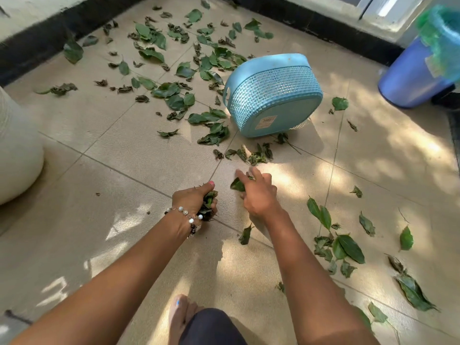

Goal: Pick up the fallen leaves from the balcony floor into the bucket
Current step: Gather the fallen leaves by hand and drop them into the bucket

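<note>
Green and dried leaves [171, 93] lie scattered over the tan tiled balcony floor, thickest at the far middle. A light blue woven plastic bucket [273, 95] lies tipped on its side, its bottom facing me. My left hand [195, 199], with a bead bracelet at the wrist, grips a bunch of leaves [209, 205] low over the floor. A little to the right, my right hand [257, 192] reaches down with its fingers on a green leaf [237, 184]. A small cluster of leaves [251, 154] sits between my hands and the bucket.
A white rounded container [17, 155] stands at the left edge. At the far right a blue bin [413, 75] has a green bag hanging over it. A black skirting strip runs along the walls. More leaves [346, 247] lie to my right. My bare foot [183, 317] is below.
</note>
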Demonstrator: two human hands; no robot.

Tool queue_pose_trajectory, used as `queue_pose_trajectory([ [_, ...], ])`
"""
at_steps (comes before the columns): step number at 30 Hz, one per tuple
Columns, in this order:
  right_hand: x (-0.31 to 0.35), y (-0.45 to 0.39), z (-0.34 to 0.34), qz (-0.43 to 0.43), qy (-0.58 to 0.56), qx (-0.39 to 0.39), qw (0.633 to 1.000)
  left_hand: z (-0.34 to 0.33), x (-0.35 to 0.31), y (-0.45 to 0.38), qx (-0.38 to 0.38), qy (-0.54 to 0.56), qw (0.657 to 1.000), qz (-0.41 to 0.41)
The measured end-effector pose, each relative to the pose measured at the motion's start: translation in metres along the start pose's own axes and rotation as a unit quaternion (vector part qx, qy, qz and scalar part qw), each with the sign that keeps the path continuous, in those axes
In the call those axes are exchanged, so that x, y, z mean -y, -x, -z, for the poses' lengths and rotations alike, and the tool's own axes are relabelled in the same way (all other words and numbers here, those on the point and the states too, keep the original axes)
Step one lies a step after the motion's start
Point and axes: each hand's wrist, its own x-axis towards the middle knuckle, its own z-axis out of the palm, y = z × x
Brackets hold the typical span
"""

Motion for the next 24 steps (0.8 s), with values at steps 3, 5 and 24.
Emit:
queue_pose_trajectory([
  [3,-0.005,0.008,-0.015,0.041,-0.019,-0.047,0.998,0.002,0.0,-0.001,-0.001,-0.009,1.0,0.004],
  [5,-0.01,0.018,-0.02,0.061,-0.01,-0.104,0.993,0.002,0.003,0.001,0.0,-0.014,1.0,0.008],
  [24,-0.006,0.112,-0.062,-0.036,-0.15,-0.135,0.979,0.008,0.033,0.021,0.012,-0.044,0.999,-0.005],
])
